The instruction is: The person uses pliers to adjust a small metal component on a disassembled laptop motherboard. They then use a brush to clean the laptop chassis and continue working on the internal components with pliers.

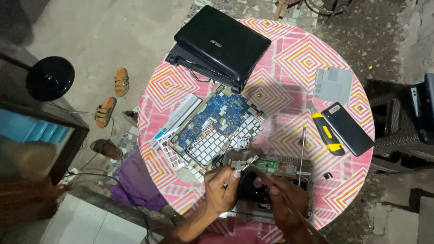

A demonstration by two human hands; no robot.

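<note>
Body in view: two forearms and two hands, entering from the bottom edge. Left hand (220, 189): bare, no glove, no ring, no watch or band at the wrist. Left forearm bare up to the frame edge; no sleeve visible. Fingernails (237, 172) long, pale at the tips. Right hand (284, 199): bare, no glove, no ring seen. Right forearm bare; no cuff. Clothing: a patch of pink fabric (239, 236) at the bottom edge between the forearms, garment type not determinable.

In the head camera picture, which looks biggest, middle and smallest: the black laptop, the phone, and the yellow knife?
1. Black laptop, clearly the biggest.
2. Phone.
3. Yellow knife, about as long as the phone but much narrower.
All three lie on the table, similarly far from the camera.
</note>
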